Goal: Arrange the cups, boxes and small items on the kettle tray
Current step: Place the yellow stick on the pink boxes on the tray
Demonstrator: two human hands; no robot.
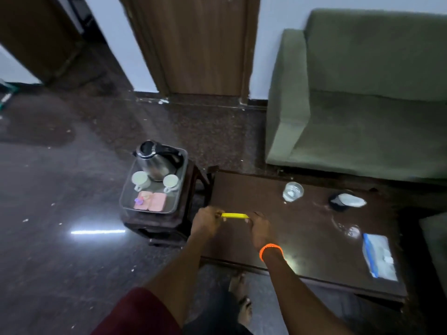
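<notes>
A glass kettle tray (177, 189) rests on a small dark stool. On it stand a steel kettle (157, 160), two white cups (140, 178) (171, 182) and two pink boxes (158, 201) (142, 201), the left one with a small purple item on top. Over the left end of the dark coffee table (266, 197), my left hand (208, 221) and my right hand (260, 226) grip the two ends of a flat yellow box (234, 215), held level. An orange band circles my right wrist.
On the coffee table sit a glass of water (293, 191), a dark round object with a white packet (346, 201), an empty glass (352, 230) and a blue-and-white pouch (379, 255). A green sofa (362, 93) stands behind it. My foot shows below the table edge.
</notes>
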